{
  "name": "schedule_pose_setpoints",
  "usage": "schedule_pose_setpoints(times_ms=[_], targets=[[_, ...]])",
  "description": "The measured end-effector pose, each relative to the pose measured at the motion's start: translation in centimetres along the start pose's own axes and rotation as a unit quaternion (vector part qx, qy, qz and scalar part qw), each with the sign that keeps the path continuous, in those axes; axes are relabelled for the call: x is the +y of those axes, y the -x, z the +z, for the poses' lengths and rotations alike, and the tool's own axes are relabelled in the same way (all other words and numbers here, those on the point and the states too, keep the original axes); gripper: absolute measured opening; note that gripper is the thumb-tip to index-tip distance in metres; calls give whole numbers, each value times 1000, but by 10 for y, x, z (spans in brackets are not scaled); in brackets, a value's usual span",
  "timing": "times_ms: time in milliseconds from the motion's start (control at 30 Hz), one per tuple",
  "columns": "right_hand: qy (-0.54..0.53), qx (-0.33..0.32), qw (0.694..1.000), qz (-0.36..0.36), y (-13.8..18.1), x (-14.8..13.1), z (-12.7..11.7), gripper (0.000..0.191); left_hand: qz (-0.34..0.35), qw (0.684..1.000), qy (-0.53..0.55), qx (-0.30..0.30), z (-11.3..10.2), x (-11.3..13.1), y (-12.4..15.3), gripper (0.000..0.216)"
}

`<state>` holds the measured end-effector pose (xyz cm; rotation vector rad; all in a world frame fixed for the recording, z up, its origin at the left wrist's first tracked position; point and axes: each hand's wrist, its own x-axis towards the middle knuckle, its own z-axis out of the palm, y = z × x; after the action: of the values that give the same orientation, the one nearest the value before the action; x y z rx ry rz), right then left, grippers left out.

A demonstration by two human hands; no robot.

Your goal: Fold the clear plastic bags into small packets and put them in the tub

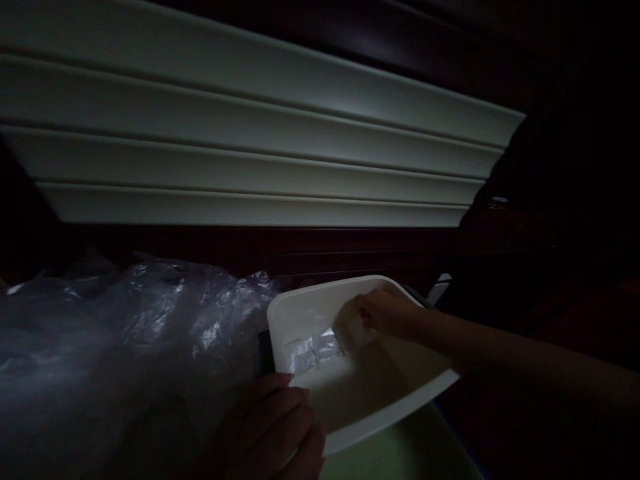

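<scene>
A white plastic tub [300,310] stands tilted in front of me in dim light. My left hand [273,427] grips its near rim from below, fingers curled around the edge. My right hand [385,312] reaches into the tub from the right, its fingers pinched on a piece of clear plastic film [317,350] stuck to the tub's inner wall. Under the tub lies a second pale surface [415,453], perhaps another tub.
A large heap of crumpled clear plastic wrap [130,320] lies to the left. Behind stands a white ridged panel [250,133] with dark wood around it. The right side is too dark to make out.
</scene>
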<state>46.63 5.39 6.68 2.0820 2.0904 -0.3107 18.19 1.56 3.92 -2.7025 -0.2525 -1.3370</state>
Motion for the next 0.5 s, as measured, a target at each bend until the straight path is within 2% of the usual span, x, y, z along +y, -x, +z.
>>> schedule_pose_setpoints(times_ms=[200,333,433,500], targets=[[42,-16,999,-19,2,-8,-1,29,2,1000,-9,-15,-2,1,3,22],[50,-43,996,-53,4,-13,-2,28,28,1000,-11,5,0,0,5,22],[57,-71,993,-80,7,-16,-1,25,-3,1000,-4,-2,3,0,4,23],[64,-80,991,-86,9,-17,-2,24,13,1000,-1,21,4,-1,1,26]])
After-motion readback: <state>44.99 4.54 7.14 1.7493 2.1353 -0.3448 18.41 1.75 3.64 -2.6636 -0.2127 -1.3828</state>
